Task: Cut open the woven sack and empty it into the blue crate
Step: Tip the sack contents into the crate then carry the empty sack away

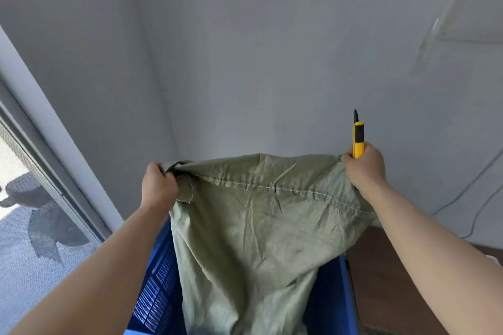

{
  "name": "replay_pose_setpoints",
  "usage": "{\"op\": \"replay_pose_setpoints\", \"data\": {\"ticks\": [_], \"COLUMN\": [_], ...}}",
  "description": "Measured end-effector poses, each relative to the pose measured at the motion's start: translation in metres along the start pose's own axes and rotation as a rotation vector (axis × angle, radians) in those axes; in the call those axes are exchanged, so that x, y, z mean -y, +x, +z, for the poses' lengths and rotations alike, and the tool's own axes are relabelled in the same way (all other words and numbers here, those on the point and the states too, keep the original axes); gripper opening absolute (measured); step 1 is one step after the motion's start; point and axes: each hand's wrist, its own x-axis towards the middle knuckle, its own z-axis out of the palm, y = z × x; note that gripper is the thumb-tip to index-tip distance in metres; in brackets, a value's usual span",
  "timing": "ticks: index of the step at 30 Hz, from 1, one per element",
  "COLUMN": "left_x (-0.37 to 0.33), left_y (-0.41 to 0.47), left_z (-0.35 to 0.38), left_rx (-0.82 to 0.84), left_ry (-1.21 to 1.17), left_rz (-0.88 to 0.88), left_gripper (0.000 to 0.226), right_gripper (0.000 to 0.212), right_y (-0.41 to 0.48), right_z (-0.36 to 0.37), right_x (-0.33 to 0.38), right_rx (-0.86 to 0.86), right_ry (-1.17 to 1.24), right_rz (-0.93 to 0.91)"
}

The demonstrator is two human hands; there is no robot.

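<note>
The green woven sack (250, 231) hangs upside down, its stitched seam end held up at chest height and its lower part dropping into the blue crate (156, 291). My left hand (158, 185) grips the sack's left upper corner. My right hand (364, 168) pinches the right upper corner and also holds a yellow utility knife (358, 141), blade out and pointing up. The sack's mouth and whatever lies in the crate are hidden by the cloth.
A grey wall corner stands straight ahead. A glass door or window with its frame (62, 160) runs along the left. Thin cables (468, 193) hang on the wall at right, above a brown floor (394, 280).
</note>
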Motion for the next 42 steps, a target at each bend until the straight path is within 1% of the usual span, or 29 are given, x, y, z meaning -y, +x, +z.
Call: {"op": "replay_pose_setpoints", "data": {"ticks": [3,5,7,9,12,14,16,18,20,23,26,27,30,31,35,37,40,42], "left_x": [-0.001,-0.006,-0.010,-0.009,-0.016,-0.024,-0.026,-0.029,-0.038,-0.047,-0.052,-0.058,-0.072,-0.070,-0.052,-0.061,-0.081,-0.079], "left_y": [0.000,0.002,0.004,0.004,0.010,0.013,0.014,0.014,0.019,0.025,0.025,0.026,0.025,0.023,0.009,0.012,0.019,0.019], "left_z": [0.000,-0.001,-0.004,-0.006,-0.009,-0.012,-0.013,-0.015,-0.020,-0.027,-0.030,-0.032,-0.037,-0.036,-0.026,-0.030,-0.042,-0.045], "left_rx": [0.080,0.051,0.001,0.020,0.043,0.006,-0.002,0.009,-0.025,-0.046,-0.005,-0.021,-0.101,-0.096,0.019,-0.024,-0.124,-0.118], "left_ry": [0.075,0.042,0.002,0.030,0.039,-0.004,0.004,0.025,-0.020,-0.035,0.025,0.001,-0.099,-0.099,0.024,-0.026,-0.132,-0.139], "left_rz": [0.012,0.025,0.026,0.024,0.042,0.058,0.068,0.079,0.095,0.127,0.154,0.168,0.210,0.211,0.174,0.187,0.231,0.216], "left_gripper": [0.019,0.018,0.020,0.021,0.021,0.022,0.022,0.022,0.021,0.020,0.020,0.020,0.013,0.011,0.010,0.007,0.005,0.005], "right_gripper": [0.021,0.020,0.014,0.012,0.020,0.014,0.010,0.014,0.020,0.014,0.018,0.016,0.008,0.008,0.012,0.013,0.012,0.012], "right_y": [-0.002,-0.003,-0.003,-0.003,-0.001,0.002,0.004,0.005,0.009,0.013,0.013,0.015,0.021,0.021,0.008,0.008,0.014,0.013], "right_z": [0.002,0.004,0.002,0.001,-0.001,-0.003,-0.004,-0.005,-0.008,-0.012,-0.012,-0.015,-0.025,-0.026,-0.014,-0.014,-0.022,-0.021], "right_x": [-0.003,-0.003,0.001,0.001,0.008,0.018,0.025,0.030,0.037,0.046,0.049,0.053,0.070,0.072,0.064,0.075,0.099,0.101], "right_rx": [0.033,0.014,-0.040,-0.051,-0.024,-0.043,-0.055,-0.018,-0.023,-0.069,-0.025,-0.041,-0.161,-0.166,-0.013,-0.019,-0.095,-0.096], "right_ry": [-0.033,-0.006,0.047,0.054,0.028,0.060,0.072,0.027,0.046,0.086,0.042,0.063,0.163,0.168,0.041,0.099,0.242,0.234], "right_rz": [0.032,0.051,0.049,0.054,0.034,0.009,-0.003,-0.015,-0.024,-0.020,-0.023,-0.027,-0.043,-0.044,-0.017,-0.035,-0.079,-0.084]}}
